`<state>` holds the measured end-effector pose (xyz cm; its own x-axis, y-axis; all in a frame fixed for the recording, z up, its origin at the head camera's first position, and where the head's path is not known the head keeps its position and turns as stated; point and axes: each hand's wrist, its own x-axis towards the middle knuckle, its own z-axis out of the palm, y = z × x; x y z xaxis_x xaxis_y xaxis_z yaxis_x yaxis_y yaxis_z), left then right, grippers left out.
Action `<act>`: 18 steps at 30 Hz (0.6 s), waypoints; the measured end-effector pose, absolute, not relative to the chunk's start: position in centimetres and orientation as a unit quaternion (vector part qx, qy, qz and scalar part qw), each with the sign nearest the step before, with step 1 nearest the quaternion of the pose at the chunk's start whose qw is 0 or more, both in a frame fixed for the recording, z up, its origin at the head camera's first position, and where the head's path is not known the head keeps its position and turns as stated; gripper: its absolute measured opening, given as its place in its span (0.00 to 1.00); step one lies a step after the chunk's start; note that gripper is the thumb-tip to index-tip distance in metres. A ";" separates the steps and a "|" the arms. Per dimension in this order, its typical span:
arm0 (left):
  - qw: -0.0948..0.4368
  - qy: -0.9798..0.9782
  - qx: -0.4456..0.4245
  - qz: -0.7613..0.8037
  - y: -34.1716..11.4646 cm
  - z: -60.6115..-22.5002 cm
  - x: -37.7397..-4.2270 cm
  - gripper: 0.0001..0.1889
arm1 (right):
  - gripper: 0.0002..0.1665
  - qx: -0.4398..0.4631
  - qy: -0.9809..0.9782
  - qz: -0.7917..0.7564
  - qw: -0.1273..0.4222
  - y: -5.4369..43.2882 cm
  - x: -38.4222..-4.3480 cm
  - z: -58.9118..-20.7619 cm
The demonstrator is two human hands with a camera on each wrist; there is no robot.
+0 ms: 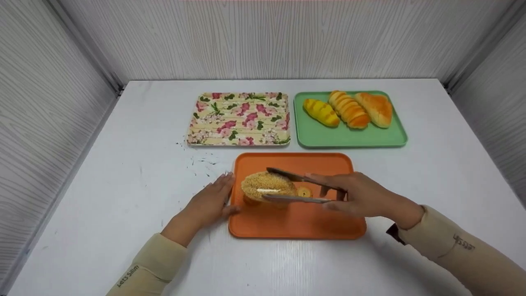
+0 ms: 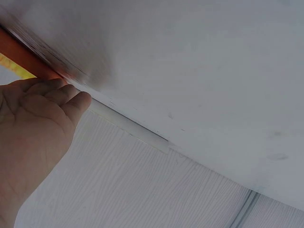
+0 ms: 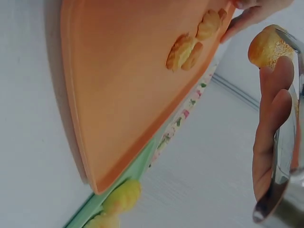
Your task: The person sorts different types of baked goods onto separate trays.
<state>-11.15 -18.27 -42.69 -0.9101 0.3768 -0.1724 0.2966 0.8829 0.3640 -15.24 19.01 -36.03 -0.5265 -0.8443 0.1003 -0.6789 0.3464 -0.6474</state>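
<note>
My right hand [image 1: 361,195] grips a pair of metal tongs [image 1: 298,199]. Between the tong tips is an oval sesame-covered bread roll [image 1: 261,183], raised over the orange tray [image 1: 320,225]. The right wrist view shows the roll [image 3: 266,45] up off the tray, with several small golden pastries [image 3: 179,51] lying on the tray below. From above, the roll covers most of them; one round pastry [image 1: 304,192] shows beside it. At the tray's left edge rests my left hand [image 1: 207,203], fingers extended along the side and thumb at the rim.
Behind the orange tray lies a flowered tray [image 1: 242,119]. To its right, a green tray [image 1: 349,139] bears a yellow bread [image 1: 320,112], a ridged loaf [image 1: 349,109] and a triangular bread [image 1: 376,109]. Pale panels [image 1: 263,41] wall the white table [image 1: 123,172] at the back and sides.
</note>
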 end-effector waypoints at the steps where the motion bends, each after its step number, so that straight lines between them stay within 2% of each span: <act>1: 0.120 0.963 0.175 0.169 -18.3 -42.7 -11.1 0.47 | 0.40 -0.463 0.816 -0.324 0.121 19.2 -15.5 -35.8; 12: 0.134 0.966 0.149 0.164 -18.1 -42.7 -11.1 0.48 | 0.40 -0.394 0.868 -0.298 0.054 22.0 -20.1 -36.2; 18: 0.128 0.966 0.162 0.158 -18.1 -42.7 -11.1 0.48 | 0.40 -0.335 0.890 -0.303 0.058 23.8 -22.3 -36.6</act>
<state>-11.08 -18.12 -42.67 -0.9150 0.3530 -0.1953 0.2726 0.8979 0.3456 -22.33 23.77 -36.63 -0.7683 -0.6323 0.0997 -0.5620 0.5917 -0.5780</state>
